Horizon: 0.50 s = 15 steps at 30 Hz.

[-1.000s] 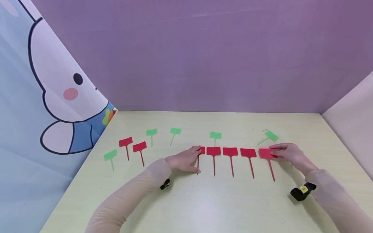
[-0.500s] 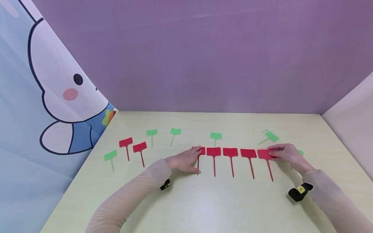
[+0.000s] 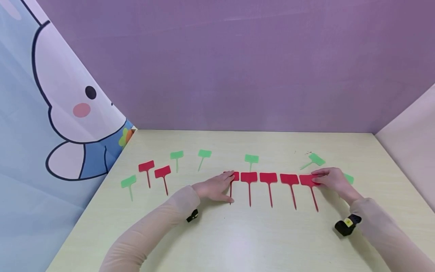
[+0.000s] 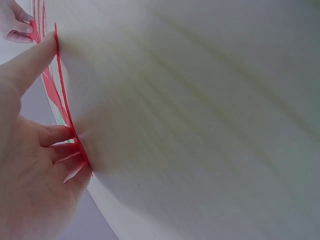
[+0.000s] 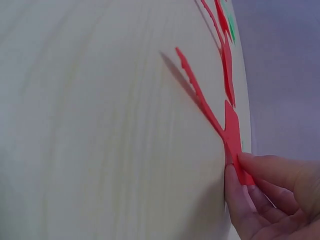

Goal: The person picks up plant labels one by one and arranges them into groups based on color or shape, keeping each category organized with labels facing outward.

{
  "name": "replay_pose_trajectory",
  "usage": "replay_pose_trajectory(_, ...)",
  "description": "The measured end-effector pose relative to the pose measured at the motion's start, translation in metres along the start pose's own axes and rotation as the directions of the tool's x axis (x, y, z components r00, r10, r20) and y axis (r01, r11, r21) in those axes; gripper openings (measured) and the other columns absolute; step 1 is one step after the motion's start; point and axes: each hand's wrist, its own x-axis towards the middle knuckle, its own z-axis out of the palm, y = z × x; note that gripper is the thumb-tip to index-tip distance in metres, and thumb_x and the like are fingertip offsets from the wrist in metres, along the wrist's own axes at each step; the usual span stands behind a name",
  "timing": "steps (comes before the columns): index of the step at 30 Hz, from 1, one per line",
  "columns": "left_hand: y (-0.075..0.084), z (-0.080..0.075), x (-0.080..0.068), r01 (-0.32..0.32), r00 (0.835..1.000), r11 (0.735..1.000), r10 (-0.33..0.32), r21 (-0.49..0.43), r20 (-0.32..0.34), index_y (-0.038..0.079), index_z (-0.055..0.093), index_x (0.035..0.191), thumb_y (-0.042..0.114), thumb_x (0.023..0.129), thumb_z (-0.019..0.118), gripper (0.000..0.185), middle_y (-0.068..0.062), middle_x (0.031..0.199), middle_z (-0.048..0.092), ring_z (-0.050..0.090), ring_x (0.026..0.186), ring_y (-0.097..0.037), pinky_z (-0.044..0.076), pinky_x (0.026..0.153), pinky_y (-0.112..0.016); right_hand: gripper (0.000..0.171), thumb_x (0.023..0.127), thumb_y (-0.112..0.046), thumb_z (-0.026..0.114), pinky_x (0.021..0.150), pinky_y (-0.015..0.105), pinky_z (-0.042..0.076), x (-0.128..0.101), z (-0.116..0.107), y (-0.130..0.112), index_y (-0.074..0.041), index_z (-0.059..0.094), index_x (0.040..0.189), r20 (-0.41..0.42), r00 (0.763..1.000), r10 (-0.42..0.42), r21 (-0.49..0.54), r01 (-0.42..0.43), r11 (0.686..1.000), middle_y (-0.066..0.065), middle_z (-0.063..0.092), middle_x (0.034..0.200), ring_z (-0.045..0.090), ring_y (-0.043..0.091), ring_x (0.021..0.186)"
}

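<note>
On the pale yellow worktop (image 3: 238,241) five flat red plastic plant labels with thin stakes lie side by side in a row. The left hand (image 3: 215,187) rests with straight fingers (image 4: 35,60) on the leftmost label of the row (image 3: 234,176), pressing it flat. The right hand (image 3: 333,179) pinches the plate of the rightmost red label (image 3: 307,180) between thumb and fingers (image 5: 250,200) and holds it against the worktop, just beside its neighbour. I judge that the row is about finished for these five. Two more red labels (image 3: 154,170) lie apart on the left, not yet in the row. Green labels of the same shape (image 3: 204,153) are scattered behind, one (image 3: 349,178) half hidden by the right hand.
</note>
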Motion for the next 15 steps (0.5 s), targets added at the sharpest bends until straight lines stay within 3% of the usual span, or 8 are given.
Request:
replay_pose_trajectory(6, -0.0008, 0.0023, 0.0016, 0.005, 1.0, 1.0, -0.005, 0.006, -0.006, 0.005, 0.015, 0.141, 0.051, 0.08, 0.055, 0.087, -0.006, 0.148, 0.008, 0.01, 0.134, -0.018, 0.017, 0.107, -0.029, 0.033, 0.079, -0.009, 0.064, 0.058, 0.018, 0.046, 0.0008, 0.0006, 0.001, 0.008, 0.059, 0.107, -0.012, 0.999, -0.032, -0.032, 0.032, 0.999, 0.023, 0.06, 0.1, 0.053, 0.015, 0.079)
replay_pose_trajectory(15, -0.0018, 0.0021, 0.001, 0.007, 1.0, 1.0, -0.007, 0.003, 0.0, 0.006, 0.015, 0.141, 0.051, 0.08, 0.055, 0.087, -0.005, 0.148, 0.007, 0.008, 0.134, -0.018, 0.016, 0.107, -0.03, 0.029, 0.079, -0.005, 0.063, 0.059, 0.021, 0.045, 0.0022, 0.0017, -0.0026, 0.008, 0.061, 0.104, -0.006, 0.997, -0.077, -0.094, 0.076, 0.993, 0.022, 0.059, 0.096, 0.05, 0.023, 0.081)
